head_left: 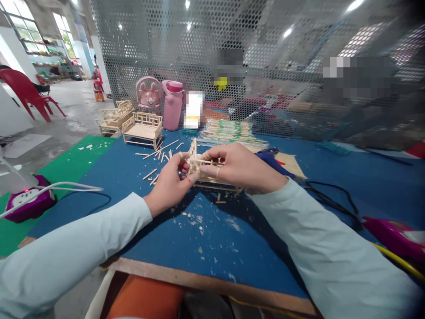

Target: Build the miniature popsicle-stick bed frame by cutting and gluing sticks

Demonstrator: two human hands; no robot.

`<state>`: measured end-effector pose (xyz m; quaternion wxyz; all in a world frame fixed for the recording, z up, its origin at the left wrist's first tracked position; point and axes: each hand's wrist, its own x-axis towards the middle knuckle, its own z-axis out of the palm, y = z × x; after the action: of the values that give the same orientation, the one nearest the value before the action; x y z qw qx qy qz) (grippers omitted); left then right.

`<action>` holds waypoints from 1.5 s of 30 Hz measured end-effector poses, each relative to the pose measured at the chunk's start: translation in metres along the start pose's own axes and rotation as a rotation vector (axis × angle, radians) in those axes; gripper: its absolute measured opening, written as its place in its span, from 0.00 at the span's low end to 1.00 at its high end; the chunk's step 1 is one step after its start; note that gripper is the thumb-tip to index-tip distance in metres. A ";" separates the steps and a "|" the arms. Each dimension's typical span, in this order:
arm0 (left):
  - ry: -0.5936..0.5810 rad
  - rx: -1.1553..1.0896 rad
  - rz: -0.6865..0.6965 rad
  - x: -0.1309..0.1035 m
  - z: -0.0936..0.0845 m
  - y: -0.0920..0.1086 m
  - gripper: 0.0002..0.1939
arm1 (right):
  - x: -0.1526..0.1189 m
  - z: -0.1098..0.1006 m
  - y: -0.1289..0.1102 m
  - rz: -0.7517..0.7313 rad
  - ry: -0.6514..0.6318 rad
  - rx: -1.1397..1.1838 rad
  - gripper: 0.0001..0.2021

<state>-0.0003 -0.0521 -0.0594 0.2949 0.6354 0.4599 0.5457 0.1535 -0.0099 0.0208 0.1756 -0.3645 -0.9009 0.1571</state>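
A miniature bench-like frame of thin wooden sticks (215, 186) stands on the blue table between my hands, partly hidden by them. My left hand (172, 179) is closed around its left end, thumb in front and fingers behind. From the right, my right hand (241, 166) reaches over the frame, its fingers pinched near a thin wooden stick (204, 161) that lies across the upright end part. Loose cut sticks (161, 155) are scattered behind my left hand, and two short pieces (219, 199) lie just in front of the frame.
Small finished-looking wooden benches (142, 130) stand at the back left, near a pink bottle (172, 106), a pink fan-like item (148, 95) and a lit phone (193, 110). Bagged sticks (229, 130) lie behind. Purple power strips (31, 199) and cables flank both sides. A perforated metal screen (133, 44) rises behind.
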 end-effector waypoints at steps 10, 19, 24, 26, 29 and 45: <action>-0.020 0.131 0.053 -0.001 -0.003 -0.003 0.17 | 0.000 0.000 0.002 -0.048 0.012 -0.042 0.09; 0.028 0.202 0.072 -0.002 -0.002 0.000 0.13 | 0.001 0.003 0.001 -0.057 0.023 0.012 0.08; 0.033 0.187 0.071 -0.002 -0.001 0.001 0.12 | 0.001 0.002 0.002 -0.049 0.023 -0.021 0.08; 0.033 0.189 0.065 -0.002 -0.001 0.001 0.11 | 0.001 0.001 0.002 -0.065 0.017 -0.055 0.08; 0.034 0.190 0.063 -0.002 -0.001 0.001 0.10 | 0.001 0.001 0.002 -0.102 0.005 -0.114 0.09; 0.025 0.101 0.028 -0.001 0.002 0.003 0.11 | 0.001 0.001 0.005 -0.096 -0.025 -0.158 0.08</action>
<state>0.0027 -0.0540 -0.0573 0.2491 0.6487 0.4817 0.5339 0.1555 -0.0061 0.0183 0.1423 -0.3315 -0.9291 0.0816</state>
